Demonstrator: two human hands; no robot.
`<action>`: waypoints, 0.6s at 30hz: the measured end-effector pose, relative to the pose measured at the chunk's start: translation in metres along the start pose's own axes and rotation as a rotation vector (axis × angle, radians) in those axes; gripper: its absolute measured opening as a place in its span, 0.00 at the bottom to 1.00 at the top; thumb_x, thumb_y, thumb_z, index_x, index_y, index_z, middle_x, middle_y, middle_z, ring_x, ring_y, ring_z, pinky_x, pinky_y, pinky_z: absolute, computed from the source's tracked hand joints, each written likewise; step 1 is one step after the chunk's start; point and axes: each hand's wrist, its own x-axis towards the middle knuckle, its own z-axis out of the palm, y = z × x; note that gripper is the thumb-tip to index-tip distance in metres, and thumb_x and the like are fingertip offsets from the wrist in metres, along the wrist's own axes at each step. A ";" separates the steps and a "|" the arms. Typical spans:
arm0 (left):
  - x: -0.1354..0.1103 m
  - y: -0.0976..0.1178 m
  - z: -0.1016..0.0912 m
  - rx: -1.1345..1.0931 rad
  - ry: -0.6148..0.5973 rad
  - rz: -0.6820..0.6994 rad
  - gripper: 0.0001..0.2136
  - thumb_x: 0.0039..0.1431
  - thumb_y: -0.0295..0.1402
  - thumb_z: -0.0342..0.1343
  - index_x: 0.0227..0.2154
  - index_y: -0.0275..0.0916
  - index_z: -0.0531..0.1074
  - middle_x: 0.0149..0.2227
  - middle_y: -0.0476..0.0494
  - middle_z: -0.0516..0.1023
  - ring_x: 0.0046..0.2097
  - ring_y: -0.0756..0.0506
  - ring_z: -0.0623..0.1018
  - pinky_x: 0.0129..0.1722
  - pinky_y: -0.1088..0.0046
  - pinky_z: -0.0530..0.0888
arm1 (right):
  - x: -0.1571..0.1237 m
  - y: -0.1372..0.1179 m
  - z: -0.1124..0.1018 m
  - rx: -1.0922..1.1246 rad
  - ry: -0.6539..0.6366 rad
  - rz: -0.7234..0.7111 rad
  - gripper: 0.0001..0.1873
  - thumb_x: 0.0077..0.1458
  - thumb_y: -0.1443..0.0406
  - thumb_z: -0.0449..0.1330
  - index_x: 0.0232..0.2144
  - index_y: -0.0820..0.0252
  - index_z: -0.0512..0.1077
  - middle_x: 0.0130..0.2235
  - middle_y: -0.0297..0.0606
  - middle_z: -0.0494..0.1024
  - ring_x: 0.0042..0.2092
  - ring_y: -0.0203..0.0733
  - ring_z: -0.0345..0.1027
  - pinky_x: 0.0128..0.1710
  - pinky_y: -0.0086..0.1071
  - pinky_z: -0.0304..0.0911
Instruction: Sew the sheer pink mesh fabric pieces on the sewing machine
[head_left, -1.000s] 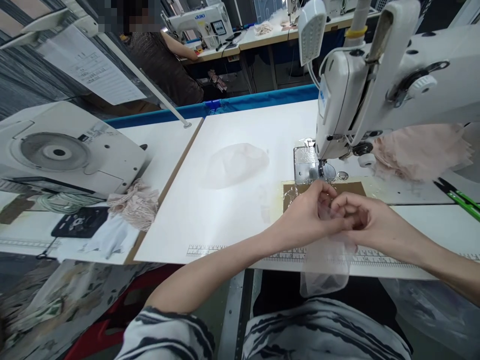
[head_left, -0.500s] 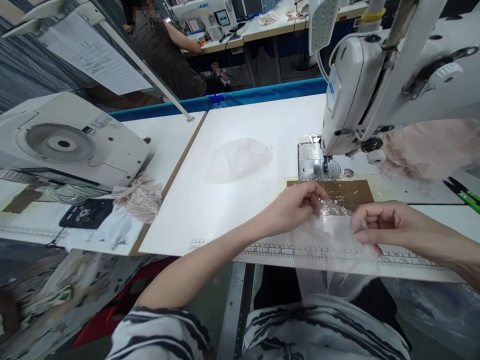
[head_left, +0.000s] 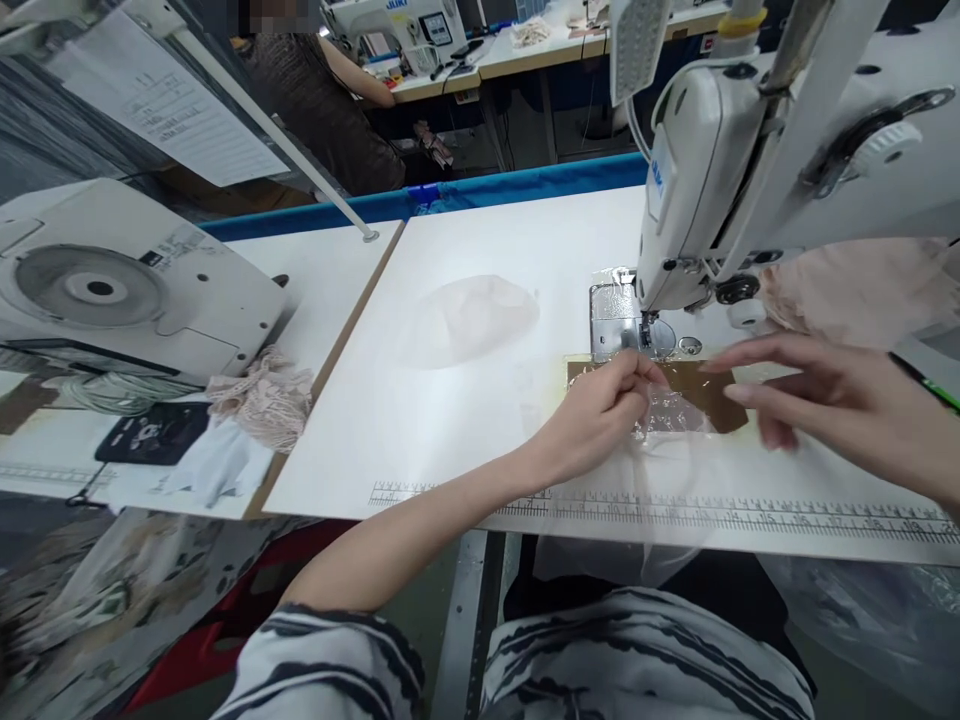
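My left hand (head_left: 611, 405) pinches the upper edge of a thin, sheer pale fabric (head_left: 637, 500), just in front of the sewing machine's needle area (head_left: 646, 325). The fabric hangs over the front edge of the table, across the printed ruler (head_left: 720, 515). My right hand (head_left: 802, 390) is off the fabric, above the table to the right, with thumb and fingers apart and nothing between them. Beneath and between the hands lies a brown strip (head_left: 720, 395) stuck to the table. Another sheer pale piece (head_left: 491, 312) lies flat on the white tabletop to the left.
The sewing machine head (head_left: 697, 190) stands at the right, with a heap of pinkish fabric (head_left: 847, 290) behind my right hand. Green-handled snips (head_left: 926, 385) lie at far right. Another machine (head_left: 127, 290) and a bundle of pale strips (head_left: 266, 400) are at left. A person (head_left: 322, 110) sits beyond.
My right hand has let go of the fabric and moved right and up, its fingers opening. My left hand keeps its pinch. The view has shifted slightly.
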 end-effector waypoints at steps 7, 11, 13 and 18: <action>0.003 0.001 0.001 0.159 0.011 0.147 0.06 0.65 0.28 0.51 0.44 0.37 0.65 0.33 0.48 0.74 0.33 0.51 0.73 0.32 0.74 0.68 | 0.039 -0.019 0.033 0.339 -0.441 -0.026 0.16 0.53 0.55 0.67 0.36 0.61 0.74 0.23 0.33 0.74 0.23 0.35 0.69 0.22 0.27 0.67; 0.006 -0.003 -0.005 0.240 0.083 0.127 0.09 0.64 0.29 0.54 0.46 0.38 0.64 0.35 0.49 0.75 0.33 0.52 0.75 0.32 0.76 0.69 | 0.047 -0.017 0.027 0.307 -0.348 -0.013 0.15 0.52 0.54 0.68 0.32 0.60 0.74 0.23 0.33 0.75 0.23 0.35 0.69 0.20 0.25 0.65; 0.009 -0.004 -0.008 0.297 0.099 0.100 0.07 0.64 0.29 0.55 0.44 0.39 0.65 0.30 0.53 0.74 0.30 0.53 0.73 0.30 0.76 0.68 | 0.046 -0.017 0.026 0.269 -0.265 -0.032 0.15 0.53 0.53 0.67 0.31 0.59 0.74 0.23 0.34 0.76 0.23 0.35 0.70 0.19 0.25 0.64; 0.017 -0.009 -0.011 0.538 0.085 0.078 0.04 0.65 0.32 0.56 0.37 0.37 0.72 0.25 0.54 0.77 0.25 0.53 0.71 0.25 0.77 0.64 | 0.042 -0.010 0.034 0.116 -0.032 -0.216 0.11 0.58 0.56 0.63 0.32 0.57 0.76 0.26 0.34 0.77 0.26 0.38 0.73 0.22 0.28 0.68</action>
